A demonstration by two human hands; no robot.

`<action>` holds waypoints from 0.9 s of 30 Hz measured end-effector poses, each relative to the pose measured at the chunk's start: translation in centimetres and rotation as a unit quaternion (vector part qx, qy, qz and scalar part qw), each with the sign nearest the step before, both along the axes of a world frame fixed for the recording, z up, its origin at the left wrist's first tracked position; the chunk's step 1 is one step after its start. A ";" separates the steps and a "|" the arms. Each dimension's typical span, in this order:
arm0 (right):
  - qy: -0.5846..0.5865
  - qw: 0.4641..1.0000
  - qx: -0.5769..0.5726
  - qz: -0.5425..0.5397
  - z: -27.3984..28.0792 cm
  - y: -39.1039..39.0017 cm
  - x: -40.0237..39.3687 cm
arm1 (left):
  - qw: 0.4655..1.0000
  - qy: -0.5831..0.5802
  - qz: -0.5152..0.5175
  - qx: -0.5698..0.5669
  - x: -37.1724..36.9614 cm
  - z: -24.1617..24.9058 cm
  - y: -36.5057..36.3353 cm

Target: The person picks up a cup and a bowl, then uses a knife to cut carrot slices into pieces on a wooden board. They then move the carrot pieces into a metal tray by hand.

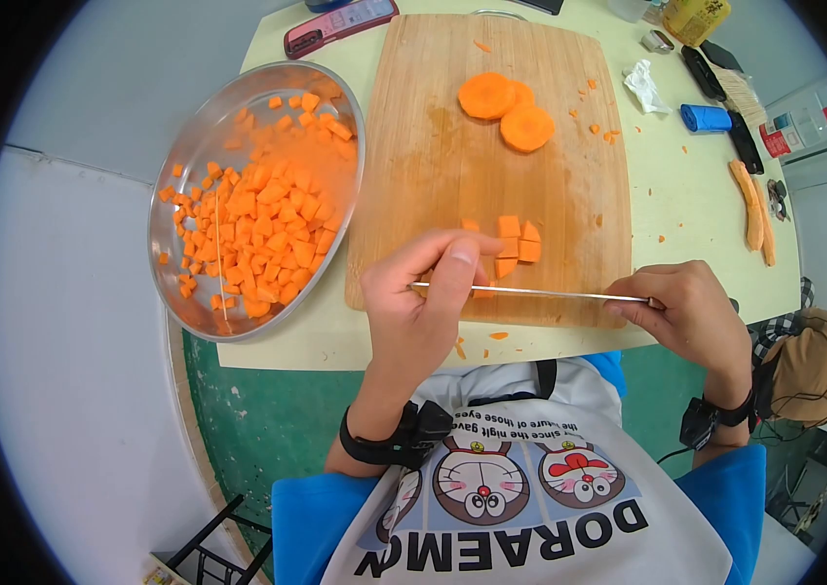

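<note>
My right hand (681,310) is wrapped round the handle of a kitchen knife (550,292), its thin blade edge-up to my view and stretching left over the near part of the wooden cutting board (403,146). Closed around the far end of the blade is my left hand (423,288), thumb on the near face; its other fingers are partly hidden. Small carrot cubes (518,240) sit just beyond the blade, and bits of carrot show beside it. Farther up the board lie several round carrot slices (526,128).
A steel bowl (355,185) full of diced carrot (277,219) stands left of the board, a thin stick across it. Around the table (667,210) are a phone (340,26), crumpled tissue (645,86), blue roll (706,118), peeled carrots (752,210) and a yellow bottle (694,19).
</note>
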State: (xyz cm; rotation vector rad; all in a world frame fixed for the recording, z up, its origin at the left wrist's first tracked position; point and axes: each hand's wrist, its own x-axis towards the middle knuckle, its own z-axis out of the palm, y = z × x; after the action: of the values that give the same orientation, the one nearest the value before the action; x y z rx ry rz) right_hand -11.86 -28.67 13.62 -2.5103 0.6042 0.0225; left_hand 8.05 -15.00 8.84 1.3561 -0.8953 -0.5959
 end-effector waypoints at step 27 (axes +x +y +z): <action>0.014 0.996 -0.083 0.035 -1.1 1.9 -0.3 | 0.998 -0.063 0.022 0.013 0.6 -2.6 1.0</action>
State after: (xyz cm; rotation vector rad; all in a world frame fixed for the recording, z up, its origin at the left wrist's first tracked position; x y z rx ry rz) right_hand -12.19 -26.81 12.52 -2.6966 0.5491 0.0352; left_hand 8.66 -14.03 6.27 1.4453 -0.9609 -0.4938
